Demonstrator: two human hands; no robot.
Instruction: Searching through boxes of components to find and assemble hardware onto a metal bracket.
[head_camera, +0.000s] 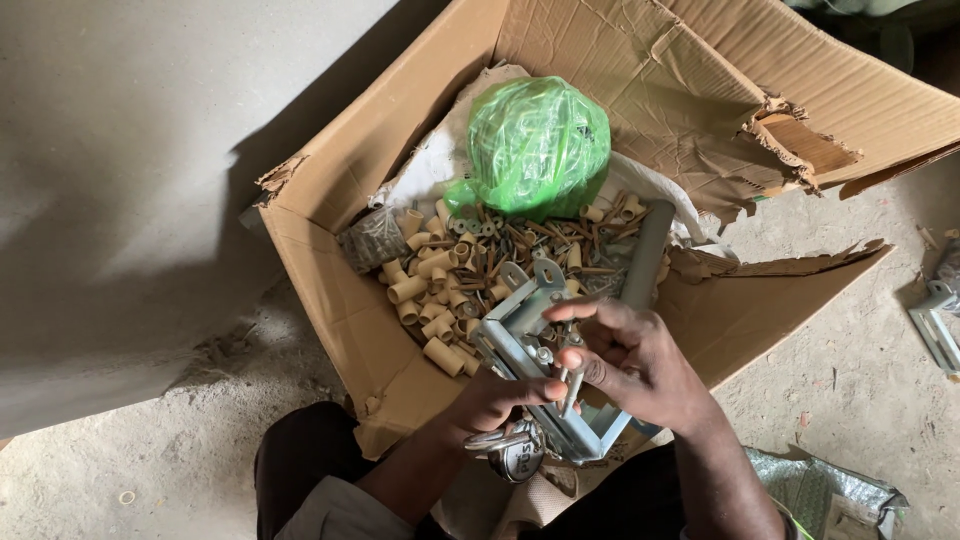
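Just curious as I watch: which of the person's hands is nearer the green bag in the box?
The right hand. It sits higher over the box, just below the green bag. The left hand is lower, gripping the bottom of the metal bracket, farther from the bag.

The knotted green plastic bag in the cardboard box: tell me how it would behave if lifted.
The knotted green plastic bag looks thin and crinkled, so probably floppy and slippery. It bulges round, so likely shifts or sags. It could tear on the screws beneath.
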